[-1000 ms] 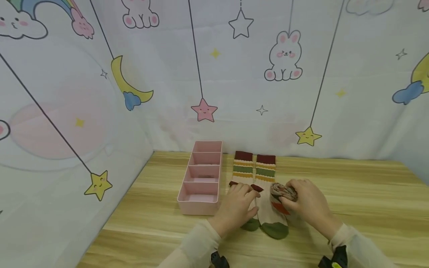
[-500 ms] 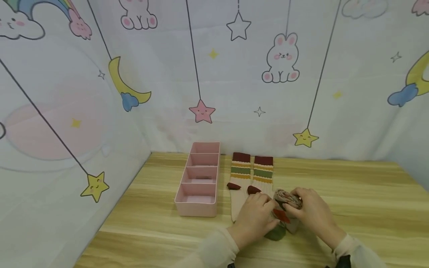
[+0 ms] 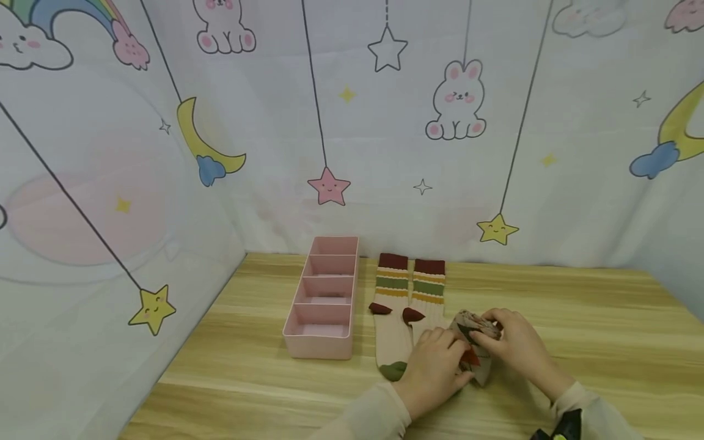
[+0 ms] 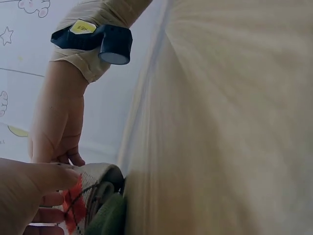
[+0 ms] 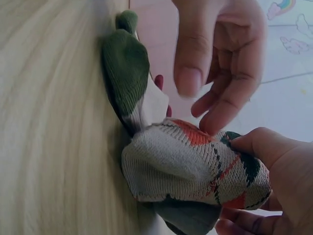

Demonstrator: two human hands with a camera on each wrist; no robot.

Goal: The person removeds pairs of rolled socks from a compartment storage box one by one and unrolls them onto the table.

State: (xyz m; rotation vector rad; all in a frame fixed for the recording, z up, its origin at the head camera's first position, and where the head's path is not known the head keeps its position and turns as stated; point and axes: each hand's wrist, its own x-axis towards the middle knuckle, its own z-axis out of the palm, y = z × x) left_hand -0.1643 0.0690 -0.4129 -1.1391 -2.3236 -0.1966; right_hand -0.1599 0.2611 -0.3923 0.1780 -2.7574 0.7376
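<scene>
The desk (image 3: 577, 324) has a yellow-brown wood-grain top. On it stands a pink box (image 3: 319, 348) with four compartments in a row; just to its right, two striped cream socks (image 3: 393, 333) lie side by side, maroon cuffs toward the far edge.

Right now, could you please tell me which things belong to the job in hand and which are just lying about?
In the job:
rolled patterned sock bundle, gripped by the right hand
left hand, its fingers touching the bundle

Lying about, though perhaps wanted later:
striped socks, laid flat on the table
pink divided box, left of those socks
</scene>
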